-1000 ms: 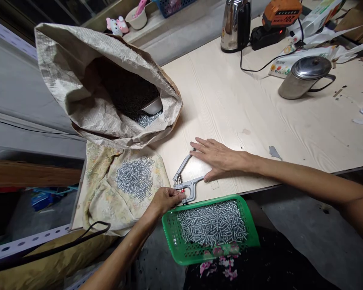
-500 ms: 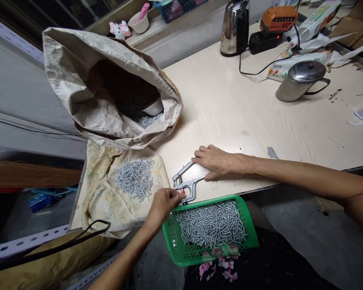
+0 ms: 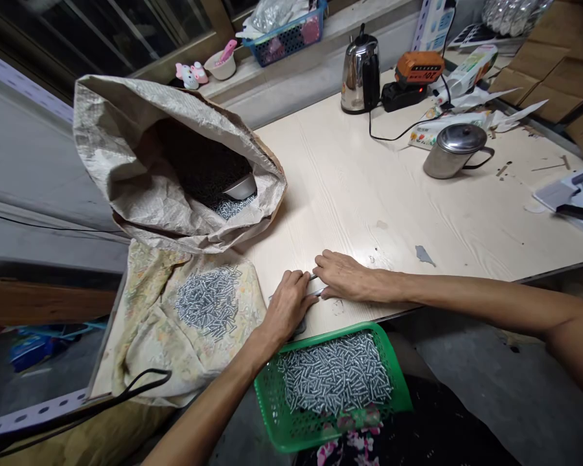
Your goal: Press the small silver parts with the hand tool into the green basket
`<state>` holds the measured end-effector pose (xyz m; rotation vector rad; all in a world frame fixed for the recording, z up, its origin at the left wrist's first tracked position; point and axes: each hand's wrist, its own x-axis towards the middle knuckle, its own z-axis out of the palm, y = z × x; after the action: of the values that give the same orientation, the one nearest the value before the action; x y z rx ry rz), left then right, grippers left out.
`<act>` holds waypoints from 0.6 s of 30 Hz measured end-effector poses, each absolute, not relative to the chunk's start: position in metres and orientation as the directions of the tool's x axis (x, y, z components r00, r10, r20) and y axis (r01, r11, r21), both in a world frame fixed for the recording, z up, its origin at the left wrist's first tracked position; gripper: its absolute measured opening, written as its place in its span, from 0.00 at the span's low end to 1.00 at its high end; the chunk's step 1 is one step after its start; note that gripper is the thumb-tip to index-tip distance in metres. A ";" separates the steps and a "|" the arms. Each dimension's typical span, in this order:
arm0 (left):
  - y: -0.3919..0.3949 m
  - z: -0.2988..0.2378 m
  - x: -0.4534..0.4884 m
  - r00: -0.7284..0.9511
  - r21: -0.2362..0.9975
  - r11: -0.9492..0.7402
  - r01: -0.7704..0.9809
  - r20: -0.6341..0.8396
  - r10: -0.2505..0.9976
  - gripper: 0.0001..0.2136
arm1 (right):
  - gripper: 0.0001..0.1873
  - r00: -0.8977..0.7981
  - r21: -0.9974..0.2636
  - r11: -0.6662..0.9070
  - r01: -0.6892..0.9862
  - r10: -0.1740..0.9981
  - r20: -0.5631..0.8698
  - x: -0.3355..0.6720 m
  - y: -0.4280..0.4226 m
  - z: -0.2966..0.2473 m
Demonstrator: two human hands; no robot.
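Note:
My left hand (image 3: 287, 303) lies over the head of a small metal press tool (image 3: 315, 291) at the table's near edge, fingers curled down on it. My right hand (image 3: 342, 275) presses on the tool's handles, fingers together. Only a sliver of the tool shows between the two hands. A green basket (image 3: 272, 404) of small metal pins rests on my lap just below. Left of my hands a pile of loose pins (image 3: 206, 301) sits on a floral cloth (image 3: 146, 336).
A large paper sack (image 3: 140, 168) holding pins and a scoop stands at the table's left. Farther back are a kettle (image 3: 360, 72), an orange battery charger (image 3: 415, 74), a lidded steel mug (image 3: 454, 150) and papers. A black cord (image 3: 140, 382) lies at lower left.
My left hand slid up from the tool's tip onto its head. My right hand pushed the handles together, so the tool is now closed and mostly hidden. The camera tilted up.

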<state>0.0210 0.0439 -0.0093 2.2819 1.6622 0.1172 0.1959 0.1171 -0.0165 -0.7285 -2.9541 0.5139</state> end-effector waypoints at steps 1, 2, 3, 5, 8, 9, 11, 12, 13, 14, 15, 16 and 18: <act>0.043 -0.009 0.022 0.319 0.312 -0.270 0.911 -0.116 0.941 0.08 | 0.09 -0.896 -0.353 0.836 0.420 0.444 -0.014 0.195 0.117 -0.020; 0.042 -0.008 0.023 0.315 0.321 -0.265 0.909 -0.113 0.942 0.06 | 0.07 -0.904 -0.372 0.839 0.397 0.427 -0.001 0.194 0.117 -0.024; 0.042 -0.008 0.024 0.310 0.324 -0.260 0.909 -0.111 0.944 0.06 | 0.08 -0.911 -0.386 0.843 0.375 0.412 0.013 0.193 0.117 -0.028; 0.041 -0.010 0.026 0.297 0.317 -0.251 0.914 -0.105 0.949 0.08 | 0.11 -0.918 -0.391 0.851 0.351 0.395 0.034 0.191 0.118 -0.033; 0.034 -0.017 0.028 0.249 0.284 -0.231 0.931 -0.029 0.968 0.08 | 0.08 -0.900 -0.347 0.856 0.384 0.431 0.067 0.194 0.120 -0.031; 0.030 -0.020 0.029 0.228 0.275 -0.225 0.935 0.022 0.973 0.09 | 0.11 -0.891 -0.332 0.855 0.398 0.447 0.083 0.197 0.122 -0.029; 0.018 -0.028 0.033 0.200 0.264 -0.225 0.938 0.119 0.973 0.11 | 0.23 -0.876 -0.314 0.853 0.418 0.470 0.110 0.204 0.125 -0.025; 0.012 -0.032 0.036 0.195 0.265 -0.231 0.936 0.154 0.969 0.12 | 0.26 -0.873 -0.310 0.852 0.422 0.474 0.114 0.207 0.128 -0.024; 0.006 -0.036 0.039 0.192 0.269 -0.235 0.934 0.177 0.965 0.13 | 0.24 -0.872 -0.304 0.851 0.428 0.477 0.109 0.209 0.131 -0.025; 0.000 -0.039 0.042 0.188 0.274 -0.237 0.932 0.194 0.963 0.13 | 0.20 -0.870 -0.292 0.851 0.437 0.482 0.101 0.210 0.134 -0.027; -0.005 -0.042 0.045 0.181 0.280 -0.235 0.931 0.206 0.962 0.13 | 0.13 -0.868 -0.274 0.851 0.447 0.487 0.095 0.209 0.139 -0.030; -0.008 -0.045 0.048 0.171 0.289 -0.229 0.930 0.215 0.962 0.13 | 0.09 -0.866 -0.255 0.853 0.455 0.490 0.094 0.207 0.143 -0.033; -0.012 -0.048 0.054 0.156 0.308 -0.218 0.926 0.213 0.964 0.12 | 0.10 -0.862 -0.225 0.857 0.464 0.495 0.109 0.200 0.154 -0.039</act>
<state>0.0537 -0.0118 -0.0481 2.3063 1.8950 0.5585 0.2003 0.1542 -0.0387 -0.7459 -2.8689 0.2862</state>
